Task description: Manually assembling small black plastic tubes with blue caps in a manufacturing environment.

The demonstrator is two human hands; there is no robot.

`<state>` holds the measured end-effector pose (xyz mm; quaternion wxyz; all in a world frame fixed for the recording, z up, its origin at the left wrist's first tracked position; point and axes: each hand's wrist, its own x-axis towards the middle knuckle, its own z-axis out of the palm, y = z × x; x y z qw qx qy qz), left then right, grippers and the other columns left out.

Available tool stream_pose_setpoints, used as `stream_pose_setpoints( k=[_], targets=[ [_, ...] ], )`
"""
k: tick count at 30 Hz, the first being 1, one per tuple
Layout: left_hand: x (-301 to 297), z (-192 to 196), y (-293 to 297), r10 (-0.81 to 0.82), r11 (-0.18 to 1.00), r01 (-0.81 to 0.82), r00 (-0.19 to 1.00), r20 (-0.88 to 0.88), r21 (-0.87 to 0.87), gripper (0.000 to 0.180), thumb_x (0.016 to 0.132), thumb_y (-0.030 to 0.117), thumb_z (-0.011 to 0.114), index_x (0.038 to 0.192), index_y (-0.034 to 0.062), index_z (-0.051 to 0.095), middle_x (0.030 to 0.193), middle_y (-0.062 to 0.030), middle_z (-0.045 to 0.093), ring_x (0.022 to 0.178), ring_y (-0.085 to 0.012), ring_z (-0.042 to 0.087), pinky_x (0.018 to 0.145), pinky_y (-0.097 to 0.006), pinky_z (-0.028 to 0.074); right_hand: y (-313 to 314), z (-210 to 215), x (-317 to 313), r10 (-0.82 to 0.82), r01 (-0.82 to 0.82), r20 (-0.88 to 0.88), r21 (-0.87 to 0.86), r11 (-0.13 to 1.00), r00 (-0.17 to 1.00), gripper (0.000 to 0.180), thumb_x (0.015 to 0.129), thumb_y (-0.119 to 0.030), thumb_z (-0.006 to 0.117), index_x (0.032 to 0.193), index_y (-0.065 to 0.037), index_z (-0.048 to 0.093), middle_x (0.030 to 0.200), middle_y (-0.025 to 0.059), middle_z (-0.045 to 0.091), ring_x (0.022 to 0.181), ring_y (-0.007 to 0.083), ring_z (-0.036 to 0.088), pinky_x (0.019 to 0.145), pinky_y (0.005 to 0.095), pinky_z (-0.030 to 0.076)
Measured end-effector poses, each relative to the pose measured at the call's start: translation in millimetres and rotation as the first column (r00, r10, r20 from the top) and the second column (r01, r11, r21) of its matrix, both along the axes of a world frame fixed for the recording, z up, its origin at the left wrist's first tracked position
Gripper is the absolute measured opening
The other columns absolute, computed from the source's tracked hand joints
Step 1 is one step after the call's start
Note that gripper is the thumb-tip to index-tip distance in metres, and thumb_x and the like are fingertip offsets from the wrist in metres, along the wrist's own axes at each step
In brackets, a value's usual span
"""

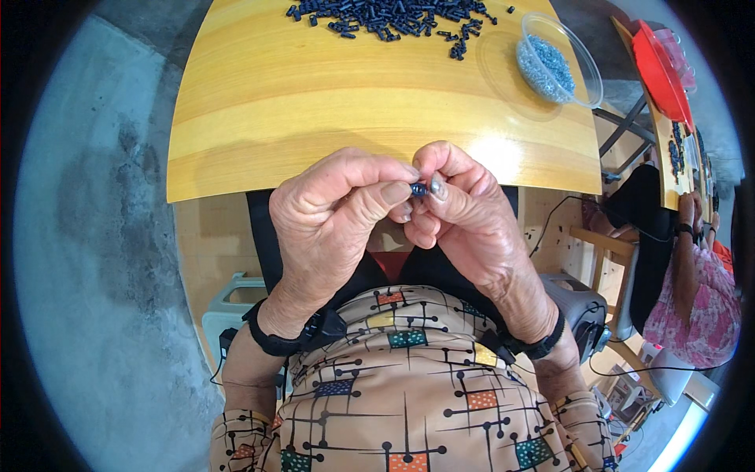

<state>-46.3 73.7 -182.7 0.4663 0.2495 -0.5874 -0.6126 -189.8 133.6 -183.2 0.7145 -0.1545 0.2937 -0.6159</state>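
On a wood-grain desk [354,102], a heap of small black cylindrical parts [385,17]. At the near edge, left hand [326,206] and right hand [476,212], both pinching one dark cylindrical piece [419,189]. Looks light, stiff, perhaps slippery; best held by opposite ends.

One clear bowl [580,63], dark pieces [393,16] beyond count
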Motion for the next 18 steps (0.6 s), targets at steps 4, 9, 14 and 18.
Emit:
stream_pose_setpoints(
  k=[4, 9, 14, 18],
  targets=[
    [-0.7, 2.5, 3.3, 0.008, 0.999, -0.007, 1.000, 0.008, -0.040, 0.007, 0.082, -0.001, 0.064, 0.088, -0.0037, 0.066, 0.073, -0.0071, 0.063, 0.063, -0.0108, 0.062, 0.056, -0.020, 0.051, 2.0, -0.2, 3.1, -0.029, 0.026, -0.060, -0.057, 0.998, 0.998, 0.015, 0.086, -0.014, 0.063, 0.096, -0.005, 0.057, 0.072, 0.0022, 0.058, 0.054, 0.0073, 0.050, 0.050, 0.0212, 0.042],
    [-6.0, 4.8, 9.7, 0.057, 0.998, -0.056, 0.997, -0.060, 0.018, 0.005, 0.081, -0.002, 0.065, 0.086, -0.0036, 0.065, 0.072, -0.0067, 0.063, 0.059, -0.0106, 0.061, 0.051, -0.021, 0.050, 1.6, 2.3, 12.4, -0.128, 0.110, -0.138, -0.134, 0.985, 0.982, 0.014, 0.088, -0.013, 0.061, 0.098, -0.004, 0.055, 0.073, 0.0025, 0.058, 0.057, 0.0076, 0.051, 0.051, 0.0202, 0.044],
    [-5.1, -6.0, 5.1, 0.100, 0.989, -0.101, 0.995, -0.018, -0.106, 0.006, 0.082, -0.001, 0.064, 0.087, -0.0035, 0.065, 0.071, -0.0071, 0.063, 0.059, -0.0104, 0.061, 0.051, -0.021, 0.050, -1.5, 2.3, 12.5, -0.115, 0.092, -0.156, -0.143, 0.985, 0.981, 0.013, 0.090, -0.013, 0.058, 0.098, -0.003, 0.055, 0.075, 0.0029, 0.057, 0.060, 0.0086, 0.051, 0.052, 0.0209, 0.045],
    [-0.9, -1.5, 4.1, 0.027, 0.994, -0.019, 0.996, -0.079, 0.104, 0.006, 0.084, 0.001, 0.063, 0.088, -0.0038, 0.064, 0.072, -0.0070, 0.064, 0.061, -0.0100, 0.061, 0.053, -0.021, 0.051, -1.0, 5.4, 12.3, -0.076, 0.071, -0.043, -0.090, 0.993, 0.996, 0.013, 0.090, -0.013, 0.057, 0.100, -0.004, 0.055, 0.077, 0.0025, 0.056, 0.064, 0.0087, 0.052, 0.053, 0.0216, 0.046]
  ],
)
